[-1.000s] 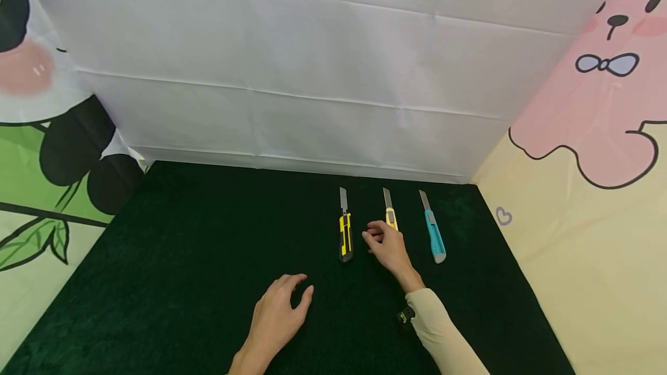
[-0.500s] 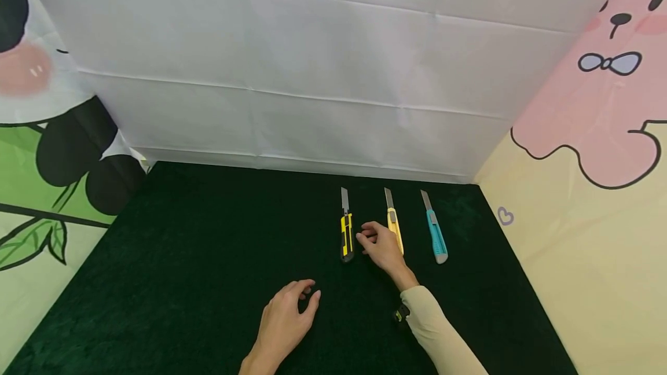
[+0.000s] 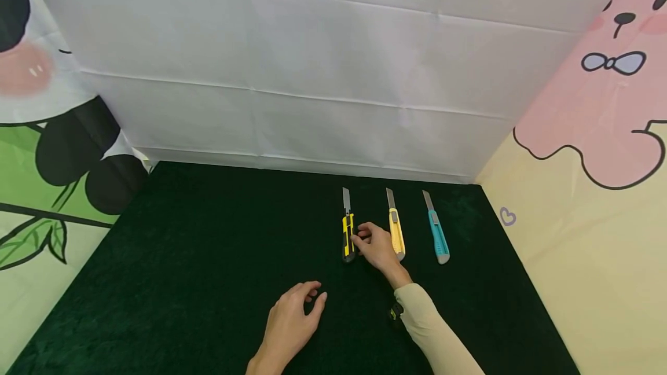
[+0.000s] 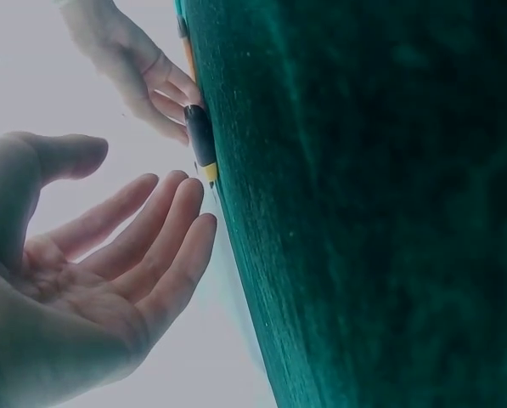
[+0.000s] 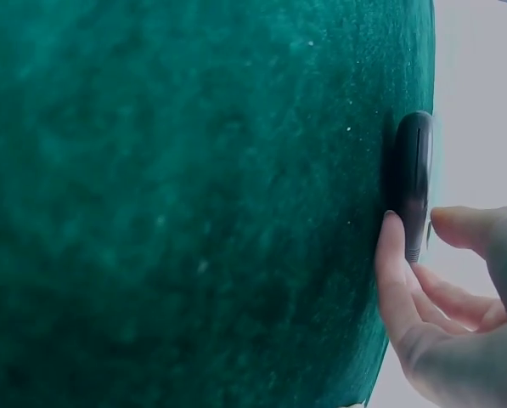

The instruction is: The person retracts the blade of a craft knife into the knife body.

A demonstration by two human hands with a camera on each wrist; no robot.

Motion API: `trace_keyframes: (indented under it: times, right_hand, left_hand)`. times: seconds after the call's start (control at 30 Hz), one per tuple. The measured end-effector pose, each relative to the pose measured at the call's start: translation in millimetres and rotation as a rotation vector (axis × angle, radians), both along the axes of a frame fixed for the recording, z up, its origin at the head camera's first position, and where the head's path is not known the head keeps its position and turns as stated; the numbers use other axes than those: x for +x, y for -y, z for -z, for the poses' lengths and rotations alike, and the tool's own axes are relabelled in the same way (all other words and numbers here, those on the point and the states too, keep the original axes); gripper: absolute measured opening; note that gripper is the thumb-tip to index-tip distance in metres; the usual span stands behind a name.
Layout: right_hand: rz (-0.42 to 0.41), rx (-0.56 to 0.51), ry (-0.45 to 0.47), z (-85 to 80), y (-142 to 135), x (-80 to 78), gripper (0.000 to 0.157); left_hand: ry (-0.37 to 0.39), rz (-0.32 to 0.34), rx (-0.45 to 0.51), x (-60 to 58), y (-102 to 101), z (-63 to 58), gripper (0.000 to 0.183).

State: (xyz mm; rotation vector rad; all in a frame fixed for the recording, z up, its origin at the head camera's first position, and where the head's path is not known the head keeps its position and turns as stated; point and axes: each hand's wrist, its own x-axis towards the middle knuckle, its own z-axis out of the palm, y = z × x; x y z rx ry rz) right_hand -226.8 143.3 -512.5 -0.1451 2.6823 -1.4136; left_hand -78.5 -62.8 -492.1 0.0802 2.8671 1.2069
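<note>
Three box cutters with bared blades lie side by side on dark green cloth in the head view: a black-and-yellow one [image 3: 348,224], a pale yellow one [image 3: 396,235] and a teal one [image 3: 439,239]. My right hand [image 3: 378,252] is at the black-and-yellow cutter's right side, thumb by its handle, fingers loosely bent. In the right wrist view the cutter's dark handle end [image 5: 416,157] stands beyond the thumb and fingers, with a gap at the thumb. Nearer to me, my left hand [image 3: 293,323] hovers with nothing in it, its fingers [image 4: 164,246] gently bent.
Green cloth [image 3: 198,259] covers the table and extends widely to the left. A white sheet [image 3: 323,74] hangs behind its back edge. Printed cartoon curtains stand at the left [image 3: 31,149] and right [image 3: 578,236] sides.
My right hand has moved left from over the pale yellow cutter to the black-and-yellow one, uncovering the yellow handle. My left hand has drifted slightly right. The cutters stay in their places.
</note>
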Motion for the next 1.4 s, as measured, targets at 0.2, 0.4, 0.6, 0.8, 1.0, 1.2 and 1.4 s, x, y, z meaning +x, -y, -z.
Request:
trace_keyframes:
  times: [0.2,0.4,0.6,0.8,1.0,1.2,1.4]
  right_hand:
    - [0.005,0.042,0.001,0.8,5,-3.2,0.034]
    - [0.016,0.089,0.005,-1.6,9,-4.3,0.033]
    - [0.025,0.101,0.043,-7.2,14,-4.3,0.036]
    - [0.055,0.102,0.063,-8.6,17,-4.5,0.038]
    - [0.082,0.08,0.072,-10.4,20,-4.5,0.036]
    - [0.088,0.052,0.074,-12.4,24,-3.1,0.037]
    - [0.11,0.057,0.068,-12.5,25,-2.3,0.038]
  left_hand:
    - [0.02,0.006,0.005,0.0,-2,-1.4,0.028]
    - [0.031,0.012,0.003,0.9,-4,-2.8,0.027]
    - [0.042,0.019,0.001,0.4,-5,-3.5,0.028]
    - [0.041,0.011,-0.008,0.3,-6,-4.4,0.027]
    - [0.036,0.011,0.009,0.8,-7,-5.4,0.025]
    - [0.031,0.018,0.031,0.6,-8,-6.6,0.024]
    - [0.038,0.018,0.054,0.6,-11,-8.0,0.021]
